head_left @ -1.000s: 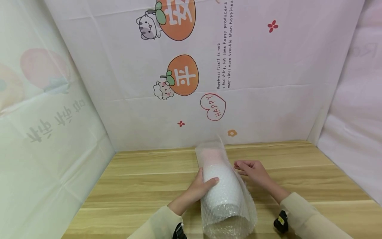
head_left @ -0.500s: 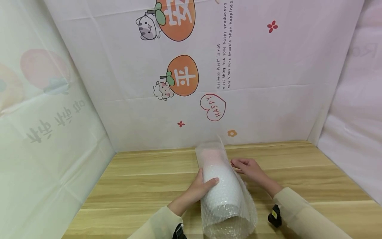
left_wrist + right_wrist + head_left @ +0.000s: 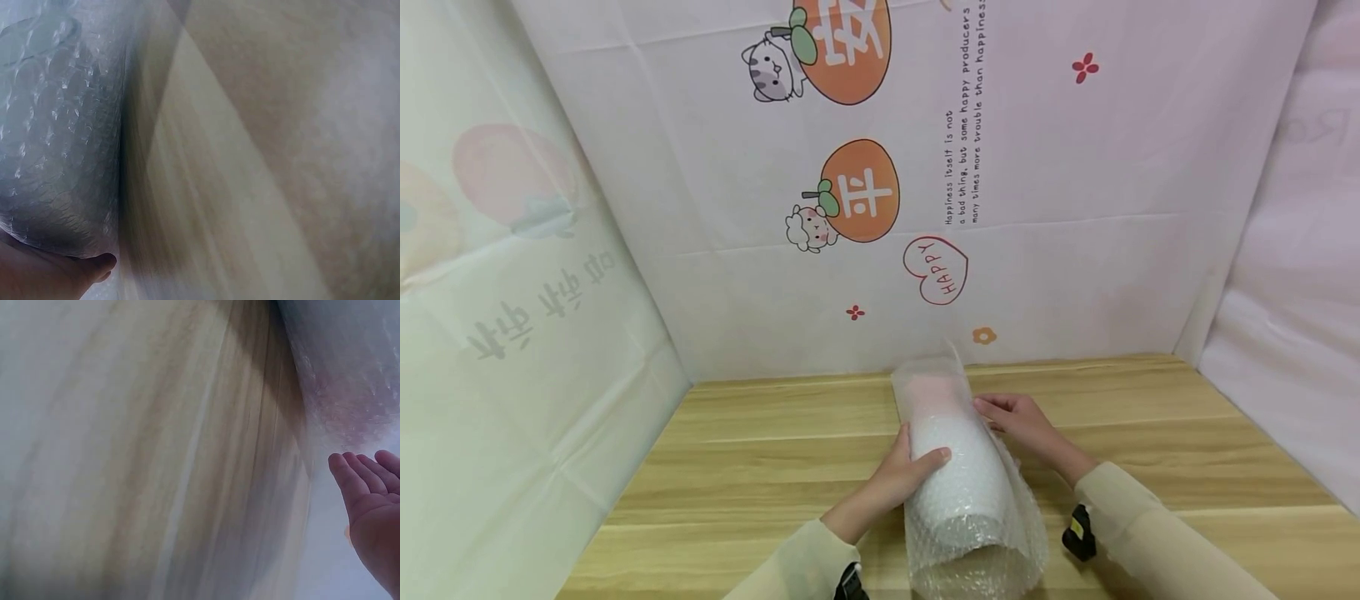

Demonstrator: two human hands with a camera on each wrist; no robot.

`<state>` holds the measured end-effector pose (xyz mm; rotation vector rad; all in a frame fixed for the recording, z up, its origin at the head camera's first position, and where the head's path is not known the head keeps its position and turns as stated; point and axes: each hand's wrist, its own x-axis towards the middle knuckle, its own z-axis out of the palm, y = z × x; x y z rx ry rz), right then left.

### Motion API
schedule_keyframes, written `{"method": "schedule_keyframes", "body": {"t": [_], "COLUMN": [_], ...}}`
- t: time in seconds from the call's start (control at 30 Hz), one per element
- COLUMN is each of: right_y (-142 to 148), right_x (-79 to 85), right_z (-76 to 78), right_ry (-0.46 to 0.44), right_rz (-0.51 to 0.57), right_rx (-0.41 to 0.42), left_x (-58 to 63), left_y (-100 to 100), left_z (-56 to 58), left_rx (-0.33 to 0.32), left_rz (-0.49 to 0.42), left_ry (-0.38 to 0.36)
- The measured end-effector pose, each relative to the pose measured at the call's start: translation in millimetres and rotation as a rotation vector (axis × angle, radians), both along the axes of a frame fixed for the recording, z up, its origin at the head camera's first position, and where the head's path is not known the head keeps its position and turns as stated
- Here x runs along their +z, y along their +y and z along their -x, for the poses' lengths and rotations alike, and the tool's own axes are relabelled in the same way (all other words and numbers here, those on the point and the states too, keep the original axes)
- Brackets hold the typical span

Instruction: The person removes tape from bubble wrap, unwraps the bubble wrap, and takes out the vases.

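A white, rounded cylinder-like object with a pinkish far end lies inside clear bubble wrap [image 3: 964,475]; its exact kind is hidden by the wrapping. My left hand [image 3: 901,473] grips the wrapped object from the left, thumb across the top. In the left wrist view, fingers show at the lower edge of the bubble wrap [image 3: 59,125]. On the other side, my right hand [image 3: 1021,423] has its fingertips at the wrap's right edge near the pink end. The right wrist view shows that hand [image 3: 378,506] with fairly straight fingers close to the wrap [image 3: 350,375].
Everything lies on a wood-grain table [image 3: 760,467]. A white printed cloth [image 3: 1060,250] hangs along the table's back edge, and more cloth hangs at the left [image 3: 535,400] and right [image 3: 1292,333]. The wrap's near end gapes open toward me.
My right hand has moved left, from beside the wrap to its right edge. The left hand and the wrapped object have stayed in place.
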<state>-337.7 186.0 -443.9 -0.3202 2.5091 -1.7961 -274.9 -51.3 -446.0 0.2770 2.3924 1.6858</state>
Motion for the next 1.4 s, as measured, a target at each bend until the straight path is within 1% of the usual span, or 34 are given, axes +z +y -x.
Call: {"method": "schedule_keyframes", "body": {"t": [0.33,0.6,0.7,1.03,1.3,1.4], "right_y": [-5.8,-5.4,-5.1,-4.7,-4.1,-3.6], "right_x": [-2.9,-2.1,-1.9,1.0,0.9,1.2], "right_z": [4.7,7.5,8.5,7.8,10.2,10.0], "right_ry": [-0.001,-0.029,-0.047,-0.030,-0.037,-0.032], "right_rz": [-0.058,-0.054,-0.049,-0.028,-0.046,-0.050], "right_rx": [-0.011,-0.009,-0.024,-0.030,-0.053,-0.047], "left_x": [-2.2,-2.0,-1.9,-2.9,-1.4,-0.9], "left_y": [-0.8,-0.9,-0.3,1.4,0.9,0.8], "left_z": [0.1,-0.1,0.7,2.0,1.9,2.0], "left_rx": [-0.012,-0.014,-0.009,0.001,-0.003,0.001], "left_rz": [-0.012,-0.011,-0.010,-0.006,-0.024,-0.022], "left_ry": [-0.004,0.005,0.009,0.023,0.024,0.025]}}
